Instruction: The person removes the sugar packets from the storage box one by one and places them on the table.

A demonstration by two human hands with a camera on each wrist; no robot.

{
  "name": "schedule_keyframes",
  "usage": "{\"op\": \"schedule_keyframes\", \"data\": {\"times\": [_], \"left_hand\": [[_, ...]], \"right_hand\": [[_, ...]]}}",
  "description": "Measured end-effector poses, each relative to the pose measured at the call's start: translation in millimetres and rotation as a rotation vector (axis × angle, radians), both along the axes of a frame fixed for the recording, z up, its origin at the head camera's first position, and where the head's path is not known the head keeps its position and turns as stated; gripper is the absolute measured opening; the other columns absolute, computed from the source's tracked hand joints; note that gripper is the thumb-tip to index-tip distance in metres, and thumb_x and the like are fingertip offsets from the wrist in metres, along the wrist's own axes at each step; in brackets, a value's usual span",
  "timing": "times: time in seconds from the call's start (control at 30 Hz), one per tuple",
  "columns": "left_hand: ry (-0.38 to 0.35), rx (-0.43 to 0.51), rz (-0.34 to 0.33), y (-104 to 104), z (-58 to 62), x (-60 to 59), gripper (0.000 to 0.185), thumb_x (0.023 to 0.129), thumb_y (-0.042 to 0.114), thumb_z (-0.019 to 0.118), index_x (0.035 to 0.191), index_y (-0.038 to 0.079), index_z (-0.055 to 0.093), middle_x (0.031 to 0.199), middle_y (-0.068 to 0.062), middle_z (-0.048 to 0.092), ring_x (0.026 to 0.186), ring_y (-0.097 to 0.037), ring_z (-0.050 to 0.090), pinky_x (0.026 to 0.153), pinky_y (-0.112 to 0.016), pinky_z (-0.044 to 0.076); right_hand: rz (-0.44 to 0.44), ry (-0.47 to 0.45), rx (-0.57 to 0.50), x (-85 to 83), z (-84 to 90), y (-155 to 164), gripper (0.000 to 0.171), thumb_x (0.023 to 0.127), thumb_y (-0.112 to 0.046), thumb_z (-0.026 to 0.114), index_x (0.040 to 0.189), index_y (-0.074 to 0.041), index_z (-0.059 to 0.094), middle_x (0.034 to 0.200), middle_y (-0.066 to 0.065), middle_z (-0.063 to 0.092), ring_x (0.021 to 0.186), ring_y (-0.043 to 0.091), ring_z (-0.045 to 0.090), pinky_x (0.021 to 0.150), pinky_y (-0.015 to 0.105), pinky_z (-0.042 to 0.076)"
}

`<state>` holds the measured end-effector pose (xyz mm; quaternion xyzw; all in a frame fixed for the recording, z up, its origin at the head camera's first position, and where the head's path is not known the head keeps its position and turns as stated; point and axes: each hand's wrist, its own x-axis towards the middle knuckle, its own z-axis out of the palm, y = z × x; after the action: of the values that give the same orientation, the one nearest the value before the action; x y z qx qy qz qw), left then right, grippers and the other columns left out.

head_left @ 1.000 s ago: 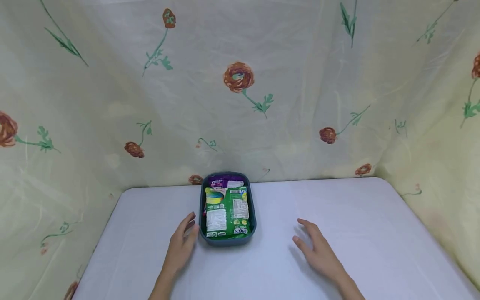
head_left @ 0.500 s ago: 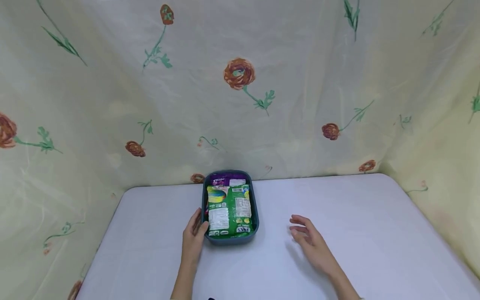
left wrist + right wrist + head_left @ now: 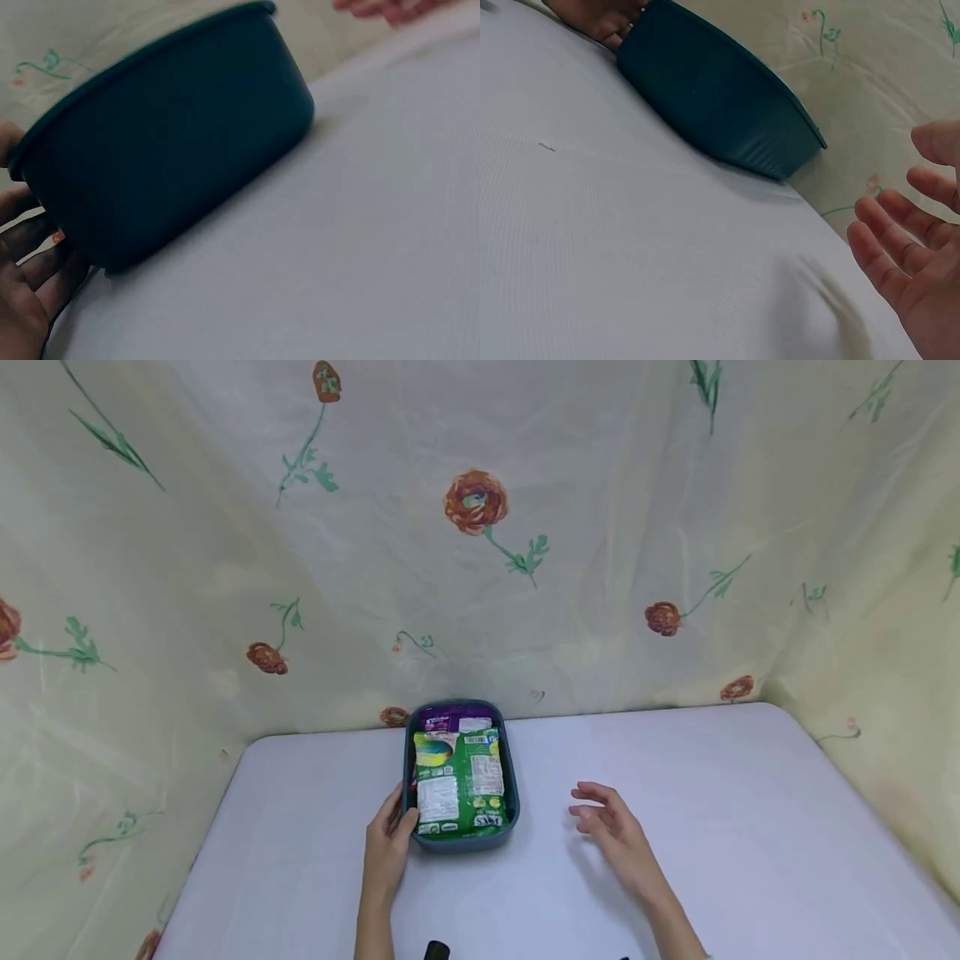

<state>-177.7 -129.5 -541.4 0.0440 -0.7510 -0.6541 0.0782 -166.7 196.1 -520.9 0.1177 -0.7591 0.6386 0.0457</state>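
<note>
A dark teal plastic basket [image 3: 465,843] stands at the back of the table in the head view. On top in it lies a green snack packet [image 3: 459,785], with a purple packet [image 3: 450,720] behind. My left hand [image 3: 387,843] grips the basket's near left side. In the left wrist view the thumb is at the rim and the fingers [image 3: 45,262] lie against the outer wall. My right hand [image 3: 615,835] hovers to the right of the basket, fingers loosely bent and holding nothing. The right wrist view shows those fingers [image 3: 900,232] apart from the basket.
The table [image 3: 712,793] has a white cover. Flower-patterned cloth [image 3: 570,635] hangs behind it and at both sides. At the bottom edge of the head view, a black object [image 3: 437,950] pokes in near the left forearm.
My left hand has moved right, from beside the basket onto its side. The right hand has shifted slightly left and its fingers have bent a little more.
</note>
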Motion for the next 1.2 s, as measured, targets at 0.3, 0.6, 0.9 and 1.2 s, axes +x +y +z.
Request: {"op": "schedule_keyframes", "data": {"times": [0.3, 0.6, 0.9, 1.2], "left_hand": [[0.016, 0.029, 0.026, 2.2, -0.3, -4.3, 0.049, 0.094, 0.024, 0.057, 0.140, 0.013, 0.045, 0.145, -0.011, 0.045, 0.133, -0.024, 0.045, 0.105, -0.033, 0.039], [0.012, 0.018, 0.025, 1.2, 0.6, -6.2, 0.049, 0.094, 0.023, 0.056, 0.140, 0.012, 0.045, 0.145, -0.012, 0.044, 0.133, -0.026, 0.044, 0.106, -0.034, 0.039], [0.002, 0.023, -0.004, -4.1, 2.3, -3.1, 0.050, 0.094, 0.027, 0.056, 0.141, 0.014, 0.044, 0.147, -0.011, 0.042, 0.135, -0.024, 0.043, 0.107, -0.032, 0.037], [-0.026, 0.032, -0.006, -2.0, 2.5, -0.9, 0.050, 0.094, 0.026, 0.057, 0.141, 0.015, 0.044, 0.146, -0.009, 0.044, 0.134, -0.022, 0.044, 0.106, -0.031, 0.039]], "right_hand": [[0.034, 0.010, 0.000, -2.2, 5.9, -1.6, 0.037, 0.098, -0.014, 0.050, 0.132, -0.004, 0.043, 0.128, 0.023, 0.050, 0.109, 0.018, 0.063, 0.083, 0.023, 0.054], [0.020, 0.035, 0.013, -2.2, 13.7, -9.6, 0.034, 0.098, -0.012, 0.050, 0.129, -0.001, 0.045, 0.119, -0.005, 0.058, 0.104, 0.014, 0.065, 0.082, 0.022, 0.054], [0.022, 0.003, -0.007, -0.4, 19.6, -25.1, 0.033, 0.097, -0.016, 0.051, 0.128, -0.006, 0.047, 0.123, 0.014, 0.057, 0.104, 0.018, 0.064, 0.083, 0.023, 0.054], [0.089, -0.064, -0.010, -4.4, 34.7, -37.0, 0.037, 0.096, -0.022, 0.053, 0.131, -0.012, 0.045, 0.129, 0.014, 0.054, 0.110, 0.016, 0.062, 0.086, 0.023, 0.053]]}}
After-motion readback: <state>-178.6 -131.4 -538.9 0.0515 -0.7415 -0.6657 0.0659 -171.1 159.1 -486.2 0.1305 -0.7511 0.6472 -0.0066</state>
